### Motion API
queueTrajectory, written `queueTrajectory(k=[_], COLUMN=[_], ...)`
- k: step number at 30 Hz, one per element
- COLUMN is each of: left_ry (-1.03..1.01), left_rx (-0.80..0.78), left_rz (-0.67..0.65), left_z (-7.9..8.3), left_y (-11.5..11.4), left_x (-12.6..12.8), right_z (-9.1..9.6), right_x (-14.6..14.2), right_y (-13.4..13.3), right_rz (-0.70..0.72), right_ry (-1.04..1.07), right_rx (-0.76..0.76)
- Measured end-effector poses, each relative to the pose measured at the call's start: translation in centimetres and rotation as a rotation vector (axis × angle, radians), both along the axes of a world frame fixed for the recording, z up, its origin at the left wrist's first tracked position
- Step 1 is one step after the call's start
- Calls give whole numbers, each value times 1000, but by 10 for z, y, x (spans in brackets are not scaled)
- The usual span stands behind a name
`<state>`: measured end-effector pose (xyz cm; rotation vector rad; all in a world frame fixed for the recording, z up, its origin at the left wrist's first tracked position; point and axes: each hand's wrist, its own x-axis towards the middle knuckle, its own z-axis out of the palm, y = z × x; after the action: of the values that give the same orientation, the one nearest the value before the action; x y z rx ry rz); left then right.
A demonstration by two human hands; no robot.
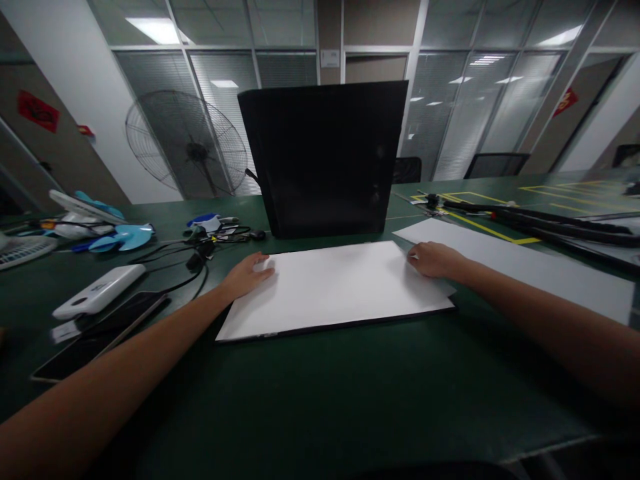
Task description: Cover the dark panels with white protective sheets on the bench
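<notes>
A large white sheet [335, 288] lies flat on the dark green table [320, 400] in front of me, on top of a thin dark board whose edge shows along the front. My left hand [247, 273] rests on the sheet's far left corner, fingers stretched flat. My right hand [433, 259] lies on the far right corner, fingers curled down onto the paper's edge. Neither hand lifts anything. Behind the sheet a black upright box [325, 157] stands.
A second white sheet [540, 267] lies to the right. Black tripod legs [545, 223] lie at the far right. At the left are a white power bank [100, 290], a phone [100, 333], cables [195, 257] and blue fan parts [120, 237]. A floor fan [187, 147] stands behind.
</notes>
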<state>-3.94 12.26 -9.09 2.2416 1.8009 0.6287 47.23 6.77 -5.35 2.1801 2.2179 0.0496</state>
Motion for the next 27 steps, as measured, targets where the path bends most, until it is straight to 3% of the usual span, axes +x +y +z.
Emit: queueTrajectory(k=[12,14,20,27], left_ry=[-2,8,43,25], left_rx=[2,-10,-28,-20], left_rz=[-26,-25,-32,-64], left_z=[-4,-3,0,-3], left_y=[5,4,1,2], left_x=[-3,-2,-2,-6], right_z=[5,7,7,-10], right_x=[-4,4,48,75], right_y=[-2,1,13,22], right_rz=[-60,-86,-184,-170], right_ry=[-19,-15,-57,-66], right_rx=[-73,-64,166,43])
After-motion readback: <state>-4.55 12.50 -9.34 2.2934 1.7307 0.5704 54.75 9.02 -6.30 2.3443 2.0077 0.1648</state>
